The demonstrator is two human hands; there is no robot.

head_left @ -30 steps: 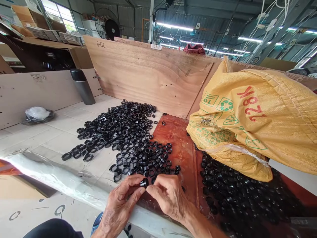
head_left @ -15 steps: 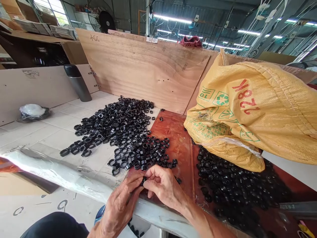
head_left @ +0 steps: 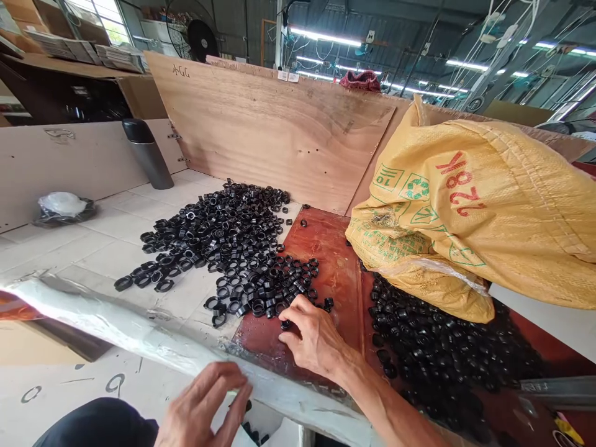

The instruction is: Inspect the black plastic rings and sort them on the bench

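A big pile of small black plastic rings (head_left: 223, 242) is spread over the white tiled top and the red board (head_left: 326, 261). My right hand (head_left: 311, 335) rests on the red board at the near edge of that pile, its fingertips pinching a single black ring (head_left: 285, 324). My left hand (head_left: 205, 406) hangs below the table's near edge, fingers loosely spread, with nothing visible in it. A second heap of black rings (head_left: 433, 354) lies to the right, under the yellow sack (head_left: 488, 211).
A plywood panel (head_left: 279, 130) walls the back. A dark grey flask (head_left: 146, 155) stands at the back left, and a plastic bag bundle (head_left: 63, 208) lies at the far left. A clear plastic sheet (head_left: 116, 329) covers the near edge. Below it, a container with several black pieces (head_left: 254, 428) shows.
The two hands were together holding one black piece at the table edge. The left hand has dropped below the edge and opened; the right hand has reached forward to the pile.
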